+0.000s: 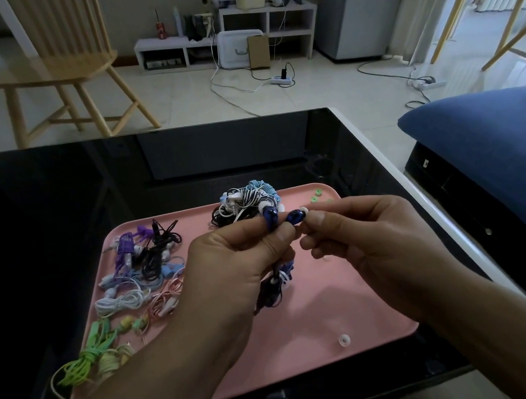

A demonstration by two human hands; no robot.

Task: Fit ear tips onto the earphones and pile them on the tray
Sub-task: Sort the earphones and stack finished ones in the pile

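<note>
Both forearms reach forward, hands raised close together. The left hand pinches with curled fingers; the right hand pinches at thumb and forefinger.

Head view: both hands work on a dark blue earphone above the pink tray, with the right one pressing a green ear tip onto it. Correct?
Not quite. In the head view the ear tip the right hand presses onto the blue earphone is white, not green. The green tips lie loose on the tray. The left hand holds the earphone.
</note>
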